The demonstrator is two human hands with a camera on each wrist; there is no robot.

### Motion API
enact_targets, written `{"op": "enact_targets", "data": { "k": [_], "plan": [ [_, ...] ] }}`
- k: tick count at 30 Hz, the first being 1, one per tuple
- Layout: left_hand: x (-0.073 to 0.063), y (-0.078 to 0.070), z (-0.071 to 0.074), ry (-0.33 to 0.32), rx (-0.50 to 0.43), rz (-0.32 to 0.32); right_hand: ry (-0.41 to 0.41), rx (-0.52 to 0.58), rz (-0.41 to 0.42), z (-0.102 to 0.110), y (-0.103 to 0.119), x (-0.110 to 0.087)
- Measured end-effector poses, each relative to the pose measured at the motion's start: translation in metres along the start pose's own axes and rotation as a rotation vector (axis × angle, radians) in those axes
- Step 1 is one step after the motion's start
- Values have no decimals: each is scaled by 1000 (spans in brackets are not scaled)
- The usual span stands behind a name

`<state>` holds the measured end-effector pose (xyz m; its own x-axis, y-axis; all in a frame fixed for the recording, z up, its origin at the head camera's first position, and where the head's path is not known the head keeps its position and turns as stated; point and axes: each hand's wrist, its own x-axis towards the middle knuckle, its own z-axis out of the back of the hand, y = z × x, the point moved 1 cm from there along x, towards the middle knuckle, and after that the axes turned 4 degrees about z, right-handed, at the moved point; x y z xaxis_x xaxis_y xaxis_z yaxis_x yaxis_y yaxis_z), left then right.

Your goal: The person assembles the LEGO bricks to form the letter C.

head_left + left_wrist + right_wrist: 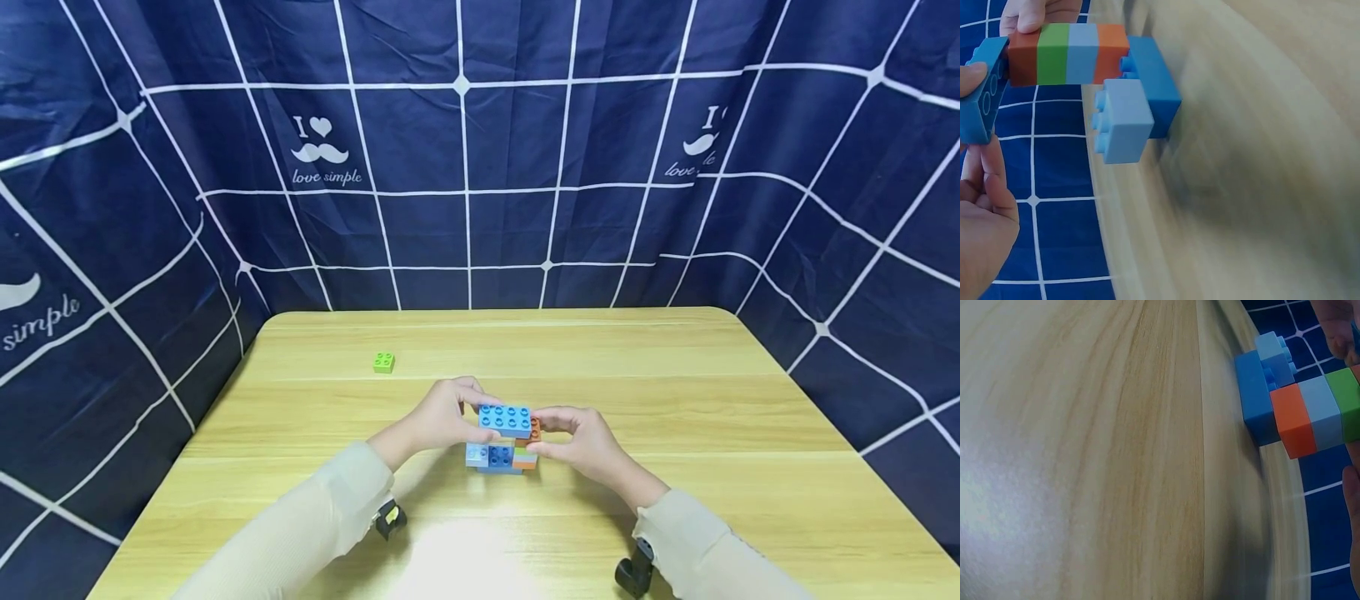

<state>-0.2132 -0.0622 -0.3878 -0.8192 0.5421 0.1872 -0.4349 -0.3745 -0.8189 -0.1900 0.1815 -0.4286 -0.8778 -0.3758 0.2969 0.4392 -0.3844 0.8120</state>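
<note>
Partly apart, left fingers (pixel 474 433) around upper blue brick (pixel 506 422).

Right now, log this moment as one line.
left fingers: pinch blue eight-stud brick; right fingers: pinch brown brick atop stack; lime four-stud brick: on table

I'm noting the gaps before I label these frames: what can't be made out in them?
Head view: part of the brown brick, hidden by the raised blue brick.
Left wrist view: the rest of the left hand, cut off by the left edge.
Right wrist view: most of the right hand and nearly all of the raised blue brick, cut off by the right edge.
</note>
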Motion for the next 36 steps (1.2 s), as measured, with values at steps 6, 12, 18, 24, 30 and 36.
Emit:
{"op": "enact_targets", "data": {
  "k": [6, 12, 18, 24, 30, 36],
  "plan": [
    [-3, 2, -1, -11, -24, 27, -2, -10, 2, 1, 1, 1],
    [-3, 0, -2, -10, -21, 13, 9, -7, 7, 1, 2, 2],
    [-2, -1, -2, -4, -5, 1, 6, 10, 2, 1, 2, 1],
    [-3, -1, -1, -6, -8, -7, 32, 15, -7, 1, 6, 1],
    [-3, 1, -2, -4, -3, -6, 35, 16, 68, -1, 19, 9],
    [-4, 0, -1, -5, 2, -3, 20, 2, 96, -4, 24, 13]
  ]
}}
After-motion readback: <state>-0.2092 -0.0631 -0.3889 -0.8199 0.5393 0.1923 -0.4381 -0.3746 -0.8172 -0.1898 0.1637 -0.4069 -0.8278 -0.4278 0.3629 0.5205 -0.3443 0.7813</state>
